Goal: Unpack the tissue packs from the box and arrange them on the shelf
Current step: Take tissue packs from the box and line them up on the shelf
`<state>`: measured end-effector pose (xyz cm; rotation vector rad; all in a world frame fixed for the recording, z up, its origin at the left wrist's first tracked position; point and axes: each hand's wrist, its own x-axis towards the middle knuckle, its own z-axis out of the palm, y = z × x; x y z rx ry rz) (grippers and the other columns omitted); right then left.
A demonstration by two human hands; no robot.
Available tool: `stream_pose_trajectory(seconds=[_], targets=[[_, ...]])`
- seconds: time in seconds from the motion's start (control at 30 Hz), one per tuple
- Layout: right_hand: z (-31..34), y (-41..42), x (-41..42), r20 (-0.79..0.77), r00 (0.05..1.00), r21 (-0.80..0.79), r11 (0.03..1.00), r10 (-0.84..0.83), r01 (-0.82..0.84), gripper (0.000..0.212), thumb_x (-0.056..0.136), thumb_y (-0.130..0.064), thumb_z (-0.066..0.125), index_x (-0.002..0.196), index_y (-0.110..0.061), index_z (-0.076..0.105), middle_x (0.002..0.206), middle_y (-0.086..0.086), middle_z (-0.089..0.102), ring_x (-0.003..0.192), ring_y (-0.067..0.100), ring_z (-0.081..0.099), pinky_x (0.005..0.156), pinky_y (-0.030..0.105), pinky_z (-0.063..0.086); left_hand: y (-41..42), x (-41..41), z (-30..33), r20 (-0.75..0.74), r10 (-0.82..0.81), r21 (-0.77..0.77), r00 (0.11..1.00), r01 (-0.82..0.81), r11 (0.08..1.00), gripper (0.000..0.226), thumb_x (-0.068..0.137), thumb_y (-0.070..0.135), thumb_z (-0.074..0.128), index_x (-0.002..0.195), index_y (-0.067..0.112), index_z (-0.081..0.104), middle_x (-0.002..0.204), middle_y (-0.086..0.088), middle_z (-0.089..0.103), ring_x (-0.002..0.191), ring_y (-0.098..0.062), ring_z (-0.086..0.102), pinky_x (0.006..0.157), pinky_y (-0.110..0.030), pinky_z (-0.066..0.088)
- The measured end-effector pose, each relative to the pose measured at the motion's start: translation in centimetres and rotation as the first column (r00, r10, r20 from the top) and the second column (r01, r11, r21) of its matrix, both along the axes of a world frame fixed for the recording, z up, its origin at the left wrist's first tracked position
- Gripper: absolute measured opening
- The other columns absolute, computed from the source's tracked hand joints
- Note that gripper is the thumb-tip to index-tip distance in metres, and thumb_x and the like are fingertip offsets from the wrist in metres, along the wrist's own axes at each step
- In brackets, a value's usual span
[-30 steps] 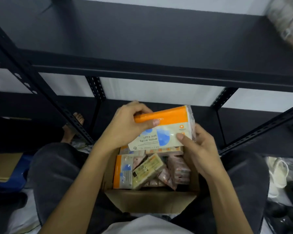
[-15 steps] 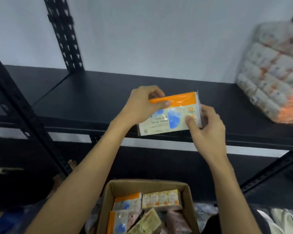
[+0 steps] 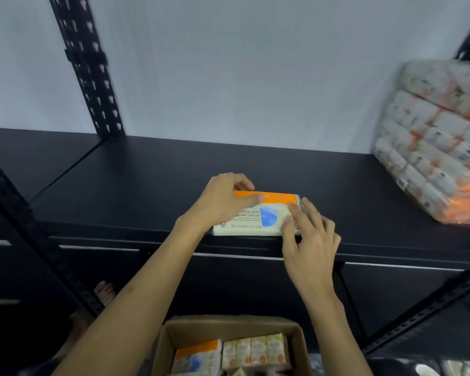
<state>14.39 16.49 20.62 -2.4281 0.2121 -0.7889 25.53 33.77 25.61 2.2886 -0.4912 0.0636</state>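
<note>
Tissue pack gripped by left hand at frame centre, steadied by flat fingers of right hand; best pushed back from shelf edge, squared

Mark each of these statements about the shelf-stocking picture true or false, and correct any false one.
1. The tissue pack with the orange band lies on the black shelf. True.
2. The left hand grips the tissue pack. True.
3. The cardboard box is empty. False: it holds more tissue packs.
4. A large wrapped bundle of packs sits at the left end of the shelf. False: it sits at the right end.
5. The right hand touches the tissue pack with fairly straight fingers. True.
6. The tissue pack sits against the back wall. False: it sits at the shelf's front edge.
</note>
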Motion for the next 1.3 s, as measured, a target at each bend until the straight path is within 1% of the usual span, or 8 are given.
stream_pose_trajectory(seconds=[0.13,0.27,0.5,0.63,0.8,0.93,1.07,1.3], targets=[[0.8,-0.8,0.2,-0.092,0.996,-0.001,1.0,0.019,-0.02,0.045,0.102,-0.042,0.049,0.143,-0.024,0.058,0.152,-0.007,0.05,0.125,0.015,0.038,0.092,0.028,0.023,0.2,0.8,0.4,0.046,0.032,0.079,0.998,-0.036,0.996,0.048,0.076,0.068,0.073,0.108,0.032,0.072,0.103,0.016,0.066,0.099,-0.006,0.062,0.09,-0.036,0.055],[1.3,-0.7,0.1,-0.112,0.994,-0.056,0.998,0.005,-0.011,0.046,0.102,-0.043,0.049,0.142,-0.023,0.058,0.151,-0.006,0.052,0.117,0.014,0.04,0.088,0.03,0.025,0.2,0.6,0.7,0.063,0.057,0.085,0.996,-0.062,0.994,0.055,0.076,0.071,0.071,0.113,0.03,0.071,0.103,0.016,0.067,0.097,-0.005,0.063,0.09,-0.036,0.055],[1.4,-0.2,-0.3,-0.092,0.996,-0.025,1.0,-0.007,0.005,0.047,0.103,-0.043,0.048,0.143,-0.02,0.057,0.152,-0.001,0.05,0.116,0.015,0.044,0.09,0.029,0.027,1.2,-0.6,2.0,-0.008,0.072,-0.087,0.997,-0.073,0.994,0.036,0.095,0.055,0.06,0.112,0.026,0.073,0.107,0.016,0.071,0.101,0.002,0.063,0.098,-0.036,0.054],[2.3,-0.2,-1.1,-0.004,1.0,0.032,0.999,-0.006,0.006,0.053,0.104,-0.049,0.033,0.144,-0.021,0.054,0.161,0.006,0.035,0.13,0.025,0.038,0.098,0.031,0.032,2.0,-3.0,2.8,0.172,0.14,0.004,0.975,-0.143,0.99,0.034,0.1,0.046,0.056,0.126,0.026,0.065,0.132,0.011,0.062,0.125,-0.008,0.053,0.107,-0.035,0.044],[4.1,0.2,0.5,0.156,0.986,-0.123,0.992,0.053,-0.034,0.049,0.106,-0.037,0.033,0.126,-0.009,0.068,0.137,0.009,0.063,0.132,0.026,0.054,0.107,0.045,0.045,0.7,-6.6,1.1,0.341,0.044,0.141,0.939,-0.097,0.985,0.039,0.106,0.033,0.047,0.143,0.021,0.053,0.15,0.004,0.05,0.14,-0.012,0.042,0.113,-0.025,0.03],[4.6,1.4,2.7,-0.069,0.976,-0.319,0.923,0.205,-0.216,0.054,0.108,-0.036,0.024,0.138,-0.01,0.061,0.147,0.009,0.056,0.144,0.025,0.044,0.121,0.043,0.03,-0.7,-6.7,-0.2,0.342,0.014,0.21,0.939,-0.091,0.974,0.044,0.109,0.031,0.036,0.151,0.019,0.045,0.158,0.0,0.042,0.151,-0.015,0.029,0.125,-0.038,0.023],[4.5,1.1,3.8,-0.336,0.904,-0.342,0.859,0.266,-0.38,0.049,0.111,-0.034,0.022,0.154,-0.02,0.041,0.164,0.0,0.032,0.154,0.017,0.02,0.124,0.035,0.012,-1.3,-6.1,-0.8,0.31,-0.004,0.363,0.951,-0.114,0.925,0.047,0.111,0.033,0.023,0.154,0.021,0.039,0.162,0.001,0.035,0.155,-0.017,0.016,0.127,-0.038,0.008],[4.4,0.9,3.9,-0.384,0.895,-0.367,0.852,0.226,-0.372,0.053,0.111,-0.037,0.018,0.159,-0.018,0.029,0.166,-0.002,0.027,0.156,0.015,0.014,0.124,0.033,0.009,-0.9,-5.8,-1.2,0.285,0.004,0.449,0.959,-0.137,0.883,0.053,0.11,0.036,0.017,0.159,0.018,0.026,0.167,0.002,0.024,0.156,-0.014,0.006,0.127,-0.037,0.006]])
